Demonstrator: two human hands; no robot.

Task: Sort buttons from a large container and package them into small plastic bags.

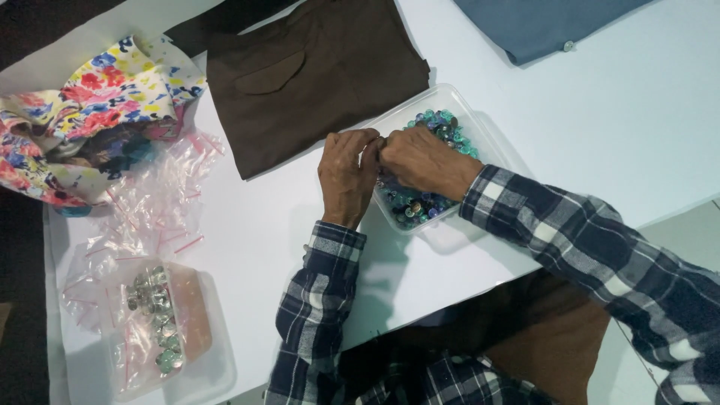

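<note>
**Both hands meeting over a box of beads**

Both hands are coming together at the near-left edge of a clear plastic box point(480, 124) on the white table point(600, 135). The left hand point(346, 174) is curling its fingers inward, fingertips pressing toward those of the right hand point(424, 161), which is lying across the box with its fingers bunched. They seem to be pinching something small between them, but whatever it is is hiding behind the knuckles, so I cannot tell what it is. Teal, blue and purple beads point(442, 124) are filling the box under and around the right hand. Both wrists are wearing the cuffs of a dark blue and white plaid shirt point(592, 240).

Just beyond the hands, a folded brown garment point(315, 75) is lying flat, its corner nearly touching the box. Farther left, a heap of small clear zip bags point(161, 199) is spreading over the table, with a bundle of bright floral fabric point(97, 105) sitting behind it. Near the table's front-left corner, another clear tray point(199, 375) is holding a bag of silvery round pieces point(154, 315). At the far edge, a blue-grey cloth point(540, 22) is showing.
</note>
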